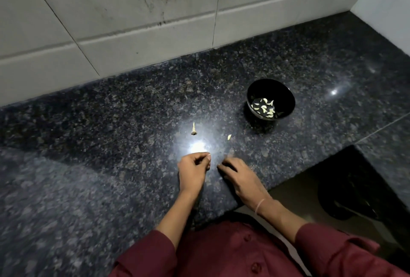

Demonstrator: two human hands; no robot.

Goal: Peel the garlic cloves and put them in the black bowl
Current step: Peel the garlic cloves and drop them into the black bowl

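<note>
L hand: fingers curled toward thumb; can't tell if a clove's inside. R hand: fingers fairly straight on the granite counter, gripping nothing visible. A loose garlic clove lies just beyond the R fingertips, and a bare garlic stem lies beyond the L hand. The black bowl, w/ peeled cloves in it, is further out, right of both hands. Prob. best: pinch the loose clove, nick skin at root end w/ thumbnail, strip, then drop it in.

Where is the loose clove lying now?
In head view, the loose clove lies mid-counter, between the black bowl and the right hand, right of the garlic stem.
</note>
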